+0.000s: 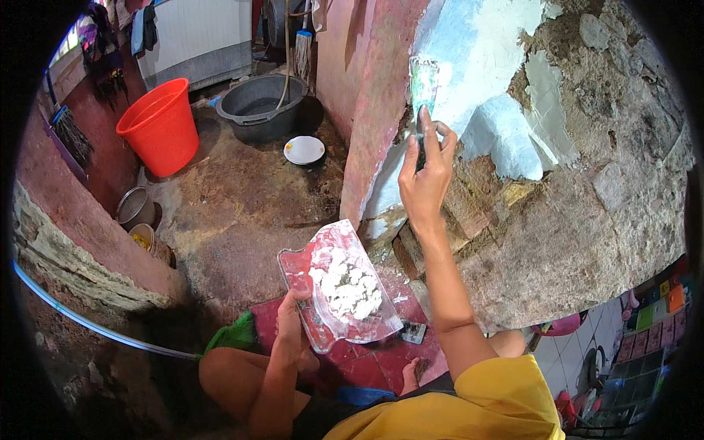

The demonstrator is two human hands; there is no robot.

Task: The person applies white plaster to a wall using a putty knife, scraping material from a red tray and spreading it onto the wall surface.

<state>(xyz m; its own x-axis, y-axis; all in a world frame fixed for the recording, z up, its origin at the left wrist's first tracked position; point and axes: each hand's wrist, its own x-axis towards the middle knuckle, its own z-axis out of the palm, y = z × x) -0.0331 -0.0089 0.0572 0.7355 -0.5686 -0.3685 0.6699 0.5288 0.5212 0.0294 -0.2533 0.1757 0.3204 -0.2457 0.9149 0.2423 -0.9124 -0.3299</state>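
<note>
My right hand [429, 172] is closed round the handle of a putty knife [424, 84], its index finger stretched along the tool. The blade is smeared with white and lies at the wall's patch of white plaster [484, 51]; whether it touches cannot be told. My left hand [292, 323] grips the near left side of a red plastic board [297, 265], thumb on top. Lumps of white putty [346, 286] are heaped on that board, and white smears cover much of its face. Bare rough masonry [587, 213] surrounds the plaster on the right and below.
Beyond the pink wall edge [381, 95] stand a red bucket [161, 128], a black basin [260, 110] and a white plate [303, 150]. A strainer [135, 207] is by the left wall. A pale hose [103, 319] curves along the lower left, near a green bag [233, 334].
</note>
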